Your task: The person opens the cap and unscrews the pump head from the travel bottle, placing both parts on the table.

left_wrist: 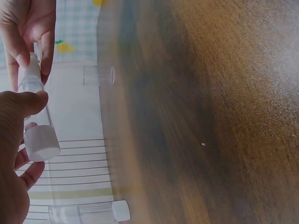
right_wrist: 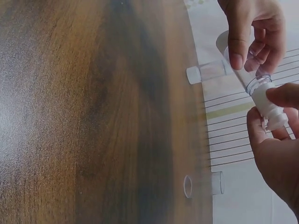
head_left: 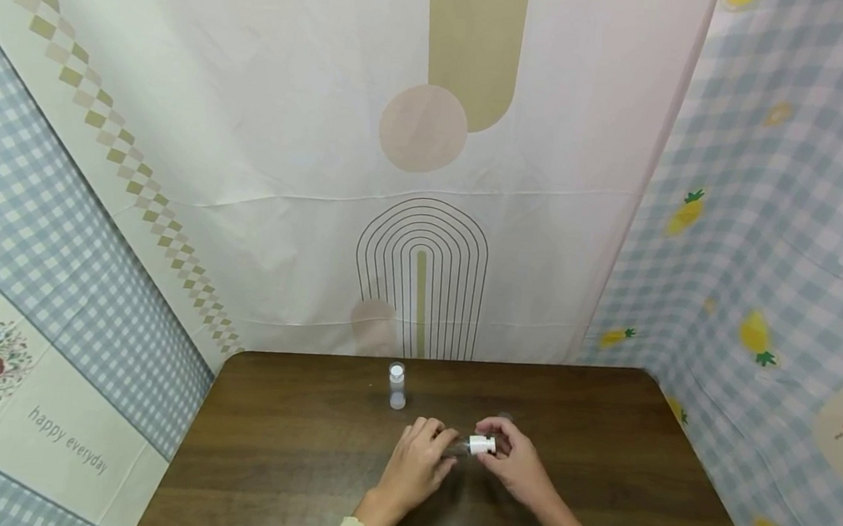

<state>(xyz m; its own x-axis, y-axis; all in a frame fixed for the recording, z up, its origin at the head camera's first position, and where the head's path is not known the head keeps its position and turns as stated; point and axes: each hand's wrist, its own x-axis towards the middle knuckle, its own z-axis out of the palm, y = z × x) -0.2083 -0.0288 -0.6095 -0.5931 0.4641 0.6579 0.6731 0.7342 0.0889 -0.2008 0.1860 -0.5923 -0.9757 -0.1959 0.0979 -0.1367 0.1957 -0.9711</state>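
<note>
Between the two hands, a clear pump bottle (head_left: 458, 447) lies nearly sideways above the table, its white base showing in the left wrist view. My left hand (head_left: 415, 460) grips the clear body. At the other end, the white pump head (right_wrist: 272, 110) is pinched by the thumb and fingers of my right hand (head_left: 520, 465). Part of the body is hidden behind the left fingers in the head view. A clear cap (left_wrist: 97, 75) stands on the table just beyond the right hand.
A second clear bottle (head_left: 397, 386) with a white base (left_wrist: 121, 211) stands upright towards the back of the brown wooden table (head_left: 263, 441). Printed cloth (head_left: 285, 268) hangs behind the table's far edge, with checked cloth (head_left: 730, 265) at the right.
</note>
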